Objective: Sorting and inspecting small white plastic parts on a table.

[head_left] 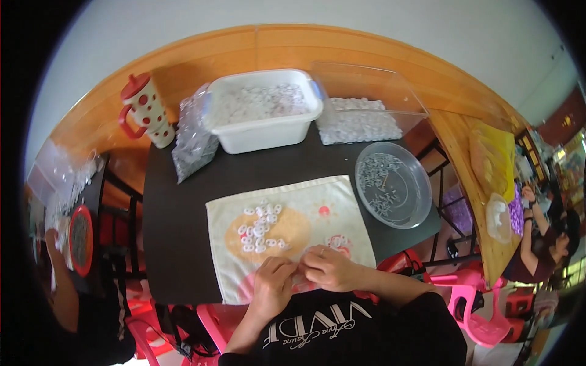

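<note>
My left hand (pixel 273 285) and my right hand (pixel 328 268) meet at the near edge of a pale patterned towel (pixel 339 192). The fingers of both are closed and pinched close together. Whatever they hold between them is too small and too covered to make out. Beyond the left hand, small white ring-like plastic pieces (pixel 259 230) lie in a loose cluster on the towel. A smaller heap of tiny greyish pieces (pixel 337 241) lies just beyond the right hand.
Along the dark table's back stand a spotted tumbler (pixel 146 113), a clear plastic bag (pixel 194 137), a white tub (pixel 265 135) and a clear box of white pieces (pixel 360 125). A round clear bowl (pixel 418 192) holds small grey parts at right. Other people sit on both sides.
</note>
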The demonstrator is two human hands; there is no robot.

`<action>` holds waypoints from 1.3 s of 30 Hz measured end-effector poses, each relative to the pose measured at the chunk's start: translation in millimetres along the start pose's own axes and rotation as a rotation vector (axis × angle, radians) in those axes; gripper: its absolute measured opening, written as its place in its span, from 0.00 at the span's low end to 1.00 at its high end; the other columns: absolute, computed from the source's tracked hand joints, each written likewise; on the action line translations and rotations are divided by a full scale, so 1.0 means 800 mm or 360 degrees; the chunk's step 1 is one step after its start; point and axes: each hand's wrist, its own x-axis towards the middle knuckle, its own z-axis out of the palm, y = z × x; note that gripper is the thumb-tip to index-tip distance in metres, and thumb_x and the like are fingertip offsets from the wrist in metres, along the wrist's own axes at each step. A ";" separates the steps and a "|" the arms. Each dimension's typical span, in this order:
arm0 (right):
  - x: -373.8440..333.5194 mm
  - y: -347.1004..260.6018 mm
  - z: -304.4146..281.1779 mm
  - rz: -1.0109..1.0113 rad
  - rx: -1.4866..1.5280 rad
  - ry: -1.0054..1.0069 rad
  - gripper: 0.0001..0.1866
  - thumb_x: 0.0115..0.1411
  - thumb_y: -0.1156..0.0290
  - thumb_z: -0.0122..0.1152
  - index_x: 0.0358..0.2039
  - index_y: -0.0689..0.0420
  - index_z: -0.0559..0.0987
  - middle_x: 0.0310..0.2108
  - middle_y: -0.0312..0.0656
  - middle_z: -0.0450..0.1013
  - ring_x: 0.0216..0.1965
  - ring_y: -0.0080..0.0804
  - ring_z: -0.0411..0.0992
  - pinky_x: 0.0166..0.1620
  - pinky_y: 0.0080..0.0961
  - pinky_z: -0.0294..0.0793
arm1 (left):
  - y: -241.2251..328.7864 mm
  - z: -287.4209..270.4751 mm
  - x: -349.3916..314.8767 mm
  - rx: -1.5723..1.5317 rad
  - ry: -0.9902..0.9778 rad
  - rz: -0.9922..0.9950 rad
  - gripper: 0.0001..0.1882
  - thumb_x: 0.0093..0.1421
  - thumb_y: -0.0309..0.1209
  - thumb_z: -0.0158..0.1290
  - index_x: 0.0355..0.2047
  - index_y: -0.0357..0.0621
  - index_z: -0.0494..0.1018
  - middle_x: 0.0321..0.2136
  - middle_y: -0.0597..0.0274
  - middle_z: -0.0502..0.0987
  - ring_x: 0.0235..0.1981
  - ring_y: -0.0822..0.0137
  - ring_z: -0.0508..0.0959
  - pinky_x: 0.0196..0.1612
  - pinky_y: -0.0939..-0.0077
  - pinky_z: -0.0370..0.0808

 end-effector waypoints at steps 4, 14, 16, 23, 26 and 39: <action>-0.005 0.004 0.000 0.0043 0.0046 -0.0035 0.10 0.44 0.70 0.60 0.26 0.59 0.73 0.33 0.41 0.66 0.39 0.39 0.67 0.41 0.35 0.67 | 0.000 0.001 0.003 0.0047 -0.0064 -0.0012 0.14 0.43 0.11 0.53 0.32 0.33 0.78 0.30 0.51 0.78 0.32 0.53 0.79 0.33 0.65 0.78; -0.001 0.011 0.000 0.0028 0.0053 -0.0076 0.07 0.45 0.70 0.60 0.25 0.57 0.73 0.33 0.38 0.66 0.38 0.36 0.66 0.39 0.33 0.65 | 0.001 0.004 0.009 0.0156 -0.0131 0.0028 0.09 0.43 0.13 0.54 0.27 0.34 0.74 0.30 0.53 0.73 0.31 0.51 0.75 0.30 0.62 0.74; -0.001 0.013 0.000 0.0016 0.0075 -0.0057 0.07 0.44 0.71 0.60 0.25 0.57 0.74 0.32 0.38 0.66 0.38 0.35 0.66 0.38 0.32 0.65 | 0.001 0.004 0.010 0.0182 -0.0133 0.0030 0.08 0.43 0.14 0.55 0.26 0.34 0.73 0.30 0.53 0.73 0.31 0.51 0.75 0.29 0.62 0.74; 0.002 0.012 0.002 0.0033 0.0019 -0.0049 0.08 0.44 0.72 0.61 0.26 0.58 0.74 0.31 0.39 0.66 0.37 0.37 0.67 0.38 0.33 0.67 | -0.001 0.001 0.006 0.0212 -0.0184 0.0017 0.10 0.45 0.13 0.55 0.31 0.32 0.75 0.32 0.51 0.75 0.33 0.51 0.77 0.32 0.63 0.75; 0.002 0.015 0.006 0.0117 0.0192 0.0045 0.09 0.45 0.75 0.63 0.28 0.58 0.73 0.31 0.40 0.66 0.37 0.38 0.69 0.37 0.34 0.69 | 0.001 -0.002 0.010 0.0073 -0.0115 -0.0078 0.13 0.47 0.13 0.56 0.36 0.31 0.77 0.33 0.49 0.77 0.33 0.51 0.79 0.35 0.64 0.77; 0.087 0.131 -0.220 0.0629 -0.0561 0.1203 0.01 0.60 0.80 0.60 0.31 0.62 0.77 0.25 0.38 0.70 0.27 0.20 0.68 0.31 0.18 0.67 | 0.000 -0.002 -0.004 0.0155 0.0003 0.0000 0.16 0.49 0.17 0.60 0.40 0.31 0.77 0.34 0.49 0.77 0.33 0.51 0.78 0.35 0.63 0.76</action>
